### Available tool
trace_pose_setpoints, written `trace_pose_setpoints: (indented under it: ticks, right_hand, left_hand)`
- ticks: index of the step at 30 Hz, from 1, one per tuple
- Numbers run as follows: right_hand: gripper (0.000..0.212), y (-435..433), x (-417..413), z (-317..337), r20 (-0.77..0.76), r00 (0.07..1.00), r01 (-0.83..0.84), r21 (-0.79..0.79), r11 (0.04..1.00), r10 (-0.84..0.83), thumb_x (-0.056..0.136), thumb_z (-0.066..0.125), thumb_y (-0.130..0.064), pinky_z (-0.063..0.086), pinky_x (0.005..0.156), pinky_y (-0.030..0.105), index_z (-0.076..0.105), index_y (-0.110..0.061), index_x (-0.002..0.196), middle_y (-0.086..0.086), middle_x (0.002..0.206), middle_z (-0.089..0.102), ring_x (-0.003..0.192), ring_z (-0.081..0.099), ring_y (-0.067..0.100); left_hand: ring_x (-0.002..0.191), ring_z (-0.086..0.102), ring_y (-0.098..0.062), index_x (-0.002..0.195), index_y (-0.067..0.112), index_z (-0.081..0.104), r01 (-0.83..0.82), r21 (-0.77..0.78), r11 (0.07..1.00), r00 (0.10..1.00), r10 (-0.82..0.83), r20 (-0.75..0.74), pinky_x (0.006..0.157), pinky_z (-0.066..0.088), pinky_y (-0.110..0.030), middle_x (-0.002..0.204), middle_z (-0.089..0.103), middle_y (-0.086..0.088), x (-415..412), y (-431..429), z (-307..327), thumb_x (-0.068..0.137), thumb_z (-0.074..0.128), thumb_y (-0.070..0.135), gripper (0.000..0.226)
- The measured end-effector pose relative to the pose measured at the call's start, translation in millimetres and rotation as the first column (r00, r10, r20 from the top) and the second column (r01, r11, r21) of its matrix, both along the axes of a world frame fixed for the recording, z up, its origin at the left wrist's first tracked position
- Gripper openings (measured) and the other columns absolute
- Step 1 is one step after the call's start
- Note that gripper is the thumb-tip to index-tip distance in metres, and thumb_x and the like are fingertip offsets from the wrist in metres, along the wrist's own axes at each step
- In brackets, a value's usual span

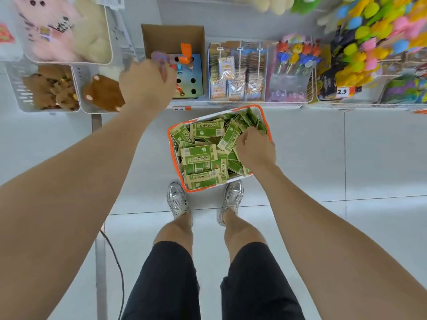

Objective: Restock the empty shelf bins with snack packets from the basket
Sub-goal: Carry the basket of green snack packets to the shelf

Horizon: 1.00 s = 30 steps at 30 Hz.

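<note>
– White floor tiles [323, 158] run under a low shelf [233, 105]. What sits at the far left?

– White bins [13, 88] of soft toys: a pink one [57, 28] on top, brown ones [104, 93] in the bins below.

– And the left hand [145, 86]?

– It reaches out over the shelf to the front of a cardboard box [171, 35], just right of the brown toys. Its fingers [168, 76] are bent, and a blurred purple thing [158, 57] shows just past them. I cannot tell whether they grip it or only touch it. Inside the box lies a blue board [195, 72] with round holes.

– Where are the snacks?

– On the floor in front of the shelf, in a basket [201, 190] with an orange rim, just ahead of a pair of silver shoes [176, 199]. Green packets [198, 153] fill it in a loose heap, lying at all angles.

– The right hand [257, 153]?

– Down in the right side of the basket, on top of the heap. Its fingers [242, 140] curl round the edge of some packets and grip them.

– Further right on the shelf?

– A clear bin [235, 72] of small packs standing in rows, then pens [293, 58] with animal heads, then a price tag [342, 91] reading 2.9. Above it hang bright yellow, pink and blue toys [369, 47], blurred.
</note>
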State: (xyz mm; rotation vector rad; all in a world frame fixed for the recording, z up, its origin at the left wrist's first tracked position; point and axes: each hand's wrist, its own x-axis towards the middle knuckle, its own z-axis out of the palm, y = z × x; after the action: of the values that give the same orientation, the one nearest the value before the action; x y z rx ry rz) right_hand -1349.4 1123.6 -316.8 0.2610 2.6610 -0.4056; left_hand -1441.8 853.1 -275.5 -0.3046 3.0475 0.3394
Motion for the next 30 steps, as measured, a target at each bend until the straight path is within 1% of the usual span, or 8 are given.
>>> trace_pose_setpoints:
  ticks: [4, 9, 13, 16, 20, 25, 28, 30]
  right_hand:
    - [0.031, 18.0, -14.1, -88.0, -0.013, 0.997, 0.076, -0.002, 0.997, -0.076, 0.101, 0.040, -0.033, 0.051, 0.093, 0.048, 0.062, -0.013, 0.112, 0.007, 0.108, 0.065, 0.098, 0.060, 0.031]
    - [0.035, 50.4, -28.9, -187.9, -0.035, 0.980, 0.195, 0.026, 0.981, -0.194, 0.102, 0.038, -0.035, 0.041, 0.106, 0.054, 0.052, -0.013, 0.126, 0.014, 0.130, 0.057, 0.120, 0.053, 0.038]
    - [0.043, 75.5, -38.5, -250.8, -0.083, 0.955, 0.291, 0.088, 0.953, -0.284, 0.101, 0.041, -0.034, 0.040, 0.106, 0.054, 0.045, -0.009, 0.136, 0.017, 0.136, 0.046, 0.125, 0.047, 0.039]
    - [0.061, 88.6, -44.3, -287.7, -0.083, 0.920, 0.387, 0.041, 0.921, -0.383, 0.097, 0.042, -0.040, 0.042, 0.108, 0.056, 0.036, -0.007, 0.148, 0.019, 0.145, 0.040, 0.131, 0.044, 0.040]
    - [0.082, 102.1, -47.7, -323.1, -0.022, 0.894, 0.447, -0.038, 0.894, -0.448, 0.093, 0.041, -0.052, 0.018, 0.127, 0.056, 0.015, -0.016, 0.162, 0.020, 0.170, 0.011, 0.156, 0.016, 0.040]
    - [0.092, 103.0, -51.0, -343.2, -0.174, 0.815, 0.544, -0.097, 0.833, -0.553, 0.070, 0.054, -0.053, 0.024, 0.119, 0.059, 0.022, -0.023, 0.150, 0.007, 0.144, 0.046, 0.133, 0.044, 0.035]
    - [0.104, 110.2, -53.6, -344.8, -0.171, 0.767, 0.598, -0.161, 0.785, -0.619, 0.065, 0.064, -0.051, 0.031, 0.114, 0.053, 0.016, -0.028, 0.154, 0.005, 0.137, 0.041, 0.119, 0.054, 0.034]
    - [0.110, 116.1, -56.6, -346.4, -0.088, 0.786, 0.609, -0.066, 0.791, -0.612, 0.064, 0.066, -0.059, 0.029, 0.117, 0.055, 0.017, -0.028, 0.158, 0.013, 0.149, 0.034, 0.130, 0.048, 0.038]
  left_hand:
    - [0.081, 0.055, -0.038, 0.083, 0.012, 0.063, -0.092, 0.026, 0.995, 0.995, 0.090, 0.044, 0.074, 0.041, -0.040, 0.080, 0.057, -0.013, -10.9, 11.8, -94.4, 0.104, 0.031, 0.048, 0.052]
    - [0.086, 0.064, -0.042, 0.088, 0.011, 0.069, -0.188, 0.054, 0.981, 0.979, 0.183, 0.084, 0.082, 0.048, -0.042, 0.084, 0.065, -0.013, -6.2, 30.1, -196.8, 0.101, 0.029, 0.053, 0.059]
    - [0.095, 0.066, -0.041, 0.095, 0.011, 0.071, -0.242, 0.024, 0.970, 0.962, 0.237, 0.136, 0.090, 0.052, -0.048, 0.097, 0.070, -0.017, -0.8, 39.2, -263.5, 0.094, 0.026, 0.059, 0.066]
    - [0.105, 0.063, -0.042, 0.106, 0.011, 0.068, -0.285, 0.070, 0.956, 0.945, 0.268, 0.186, 0.093, 0.048, -0.050, 0.112, 0.067, -0.017, 8.4, 41.9, -303.6, 0.093, 0.029, 0.063, 0.066]
    - [0.123, 0.052, -0.046, 0.138, 0.006, 0.047, -0.376, 0.104, 0.921, 0.883, 0.322, 0.341, 0.100, 0.041, -0.058, 0.136, 0.049, -0.019, 30.9, 51.0, -343.8, 0.091, 0.034, 0.069, 0.080]
    - [0.127, 0.050, -0.051, 0.148, 0.006, 0.022, -0.506, 0.145, 0.851, 0.787, 0.386, 0.481, 0.102, 0.042, -0.059, 0.139, 0.036, -0.018, 61.5, 65.8, -371.8, 0.085, 0.044, 0.081, 0.101]
    - [0.123, 0.051, -0.054, 0.160, 0.010, -0.001, -0.559, 0.130, 0.819, 0.743, 0.425, 0.517, 0.102, 0.043, -0.057, 0.143, 0.031, -0.021, 74.5, 73.0, -382.8, 0.080, 0.049, 0.083, 0.119]
    - [0.121, 0.051, -0.055, 0.163, 0.019, -0.014, -0.593, 0.091, 0.800, 0.699, 0.455, 0.552, 0.102, 0.045, -0.057, 0.144, 0.028, -0.025, 78.8, 75.0, -387.6, 0.075, 0.047, 0.088, 0.127]
